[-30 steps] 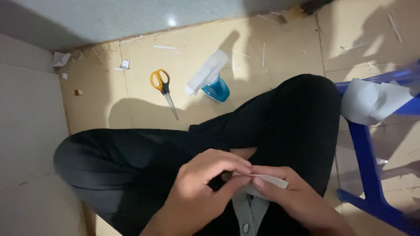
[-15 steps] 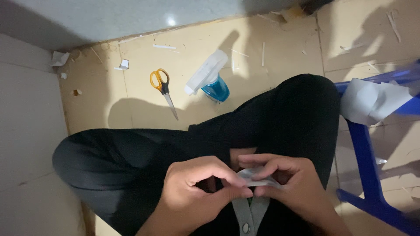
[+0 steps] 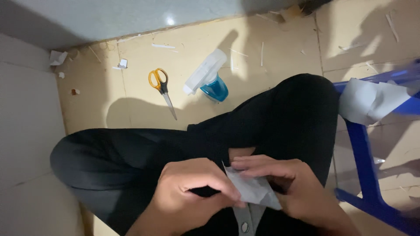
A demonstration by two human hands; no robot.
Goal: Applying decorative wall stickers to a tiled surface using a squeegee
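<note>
I sit cross-legged in black trousers on a tan floor. My left hand [image 3: 188, 196] and my right hand [image 3: 291, 190] meet over my lap, both pinching a small folded piece of white paper [image 3: 251, 190]. The left thumb and fingers grip its lower left edge; the right fingers lie along its top and right side. One corner of the paper points up between the hands. Under the hands a grey garment strip with a button [image 3: 245, 226] shows.
On the floor ahead lie yellow-handled scissors [image 3: 161, 86] and a blue bottle with a white cap [image 3: 209, 79], tipped over. Paper scraps [image 3: 57, 57] litter the floor near the wall. A blue plastic stool [image 3: 372, 175] stands at right with white paper [image 3: 372, 101] on it.
The paper, a narrow strip between my fingertips a second ago, is now a wider angled piece with one corner up. Both hands stayed over my lap, fingers shifting.
</note>
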